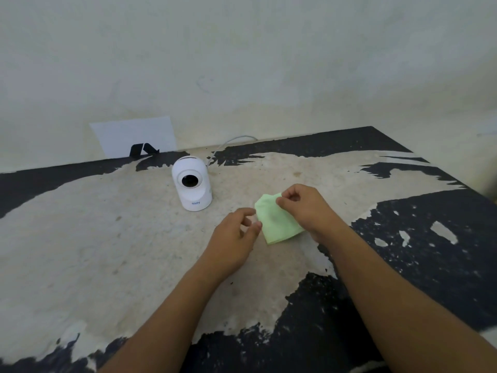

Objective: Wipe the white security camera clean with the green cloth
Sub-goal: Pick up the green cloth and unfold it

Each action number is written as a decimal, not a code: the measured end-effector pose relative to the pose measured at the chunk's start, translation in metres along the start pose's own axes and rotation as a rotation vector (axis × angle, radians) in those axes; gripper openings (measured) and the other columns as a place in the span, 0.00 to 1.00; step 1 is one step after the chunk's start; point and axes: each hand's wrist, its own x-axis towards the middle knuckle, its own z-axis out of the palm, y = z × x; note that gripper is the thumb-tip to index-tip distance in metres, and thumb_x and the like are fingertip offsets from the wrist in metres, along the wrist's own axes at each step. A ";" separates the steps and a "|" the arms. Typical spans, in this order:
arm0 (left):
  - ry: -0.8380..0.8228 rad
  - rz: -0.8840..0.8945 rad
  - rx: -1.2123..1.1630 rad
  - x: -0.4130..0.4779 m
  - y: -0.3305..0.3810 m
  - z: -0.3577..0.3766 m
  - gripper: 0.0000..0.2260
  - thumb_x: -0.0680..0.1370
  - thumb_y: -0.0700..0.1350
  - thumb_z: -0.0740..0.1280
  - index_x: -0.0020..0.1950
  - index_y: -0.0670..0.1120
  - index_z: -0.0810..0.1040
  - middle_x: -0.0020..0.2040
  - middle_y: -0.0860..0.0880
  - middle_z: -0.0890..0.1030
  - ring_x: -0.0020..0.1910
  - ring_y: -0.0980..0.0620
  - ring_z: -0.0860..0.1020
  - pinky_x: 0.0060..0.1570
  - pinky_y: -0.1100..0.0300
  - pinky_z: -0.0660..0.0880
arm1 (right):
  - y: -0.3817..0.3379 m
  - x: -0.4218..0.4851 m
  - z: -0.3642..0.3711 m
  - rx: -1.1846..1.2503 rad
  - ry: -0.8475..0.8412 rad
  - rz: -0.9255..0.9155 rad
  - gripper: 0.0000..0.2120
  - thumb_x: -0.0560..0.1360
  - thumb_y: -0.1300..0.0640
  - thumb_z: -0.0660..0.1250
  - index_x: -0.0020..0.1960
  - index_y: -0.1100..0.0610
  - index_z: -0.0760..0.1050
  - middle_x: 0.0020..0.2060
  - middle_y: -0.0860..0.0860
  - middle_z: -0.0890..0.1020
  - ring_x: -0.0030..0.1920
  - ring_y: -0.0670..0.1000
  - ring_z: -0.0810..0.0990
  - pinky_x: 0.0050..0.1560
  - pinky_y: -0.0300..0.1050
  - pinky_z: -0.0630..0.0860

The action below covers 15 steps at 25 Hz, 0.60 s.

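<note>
The white security camera (pixel 192 183) stands upright on the worn table, its dark round lens facing me. To its right lies the folded green cloth (pixel 275 222). My right hand (pixel 305 207) pinches the cloth's upper corner between thumb and fingers. Just left of the cloth is my left hand (pixel 236 239), whose thumb and fingertips are at the cloth's left edge; I cannot tell whether they grip it. Both hands are about a hand's width to the right of the camera.
The table (pixel 107 251) has a beige top with flaking black paint. A white cable (pixel 228 144) runs from the camera to the wall. A white sheet (pixel 134 135) in a small black stand (pixel 142 150) leans against the wall behind the camera.
</note>
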 end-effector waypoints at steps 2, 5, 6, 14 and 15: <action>0.049 -0.155 -0.204 -0.006 0.004 -0.008 0.16 0.79 0.56 0.57 0.65 0.53 0.69 0.49 0.54 0.77 0.44 0.59 0.76 0.41 0.65 0.72 | -0.016 -0.013 0.004 0.232 -0.035 -0.044 0.04 0.73 0.58 0.70 0.42 0.53 0.75 0.38 0.51 0.78 0.39 0.48 0.75 0.38 0.40 0.71; -0.023 -0.452 -0.653 -0.008 0.002 -0.019 0.21 0.78 0.61 0.53 0.61 0.50 0.72 0.49 0.48 0.80 0.42 0.50 0.78 0.40 0.57 0.69 | -0.039 -0.032 0.011 0.385 -0.136 -0.102 0.07 0.75 0.61 0.68 0.50 0.51 0.75 0.38 0.54 0.81 0.38 0.49 0.77 0.40 0.44 0.75; -0.050 -0.498 -0.793 -0.009 0.001 -0.024 0.23 0.78 0.62 0.53 0.60 0.48 0.74 0.48 0.45 0.81 0.42 0.48 0.79 0.40 0.56 0.69 | -0.045 -0.037 0.014 0.404 -0.170 -0.119 0.09 0.75 0.61 0.67 0.53 0.50 0.75 0.38 0.54 0.83 0.39 0.50 0.79 0.42 0.46 0.77; -0.193 -0.634 -0.963 -0.033 -0.016 -0.061 0.24 0.77 0.63 0.56 0.56 0.44 0.76 0.43 0.42 0.83 0.40 0.43 0.82 0.43 0.53 0.74 | -0.052 -0.066 0.031 0.208 -0.232 -0.319 0.16 0.77 0.60 0.64 0.54 0.38 0.74 0.39 0.50 0.85 0.45 0.48 0.83 0.53 0.48 0.80; -0.222 -0.651 -0.952 -0.036 -0.018 -0.063 0.26 0.77 0.63 0.56 0.57 0.44 0.76 0.43 0.41 0.84 0.40 0.42 0.82 0.44 0.52 0.74 | -0.053 -0.068 0.032 0.201 -0.237 -0.337 0.16 0.77 0.60 0.64 0.54 0.38 0.74 0.39 0.51 0.85 0.44 0.48 0.82 0.52 0.47 0.80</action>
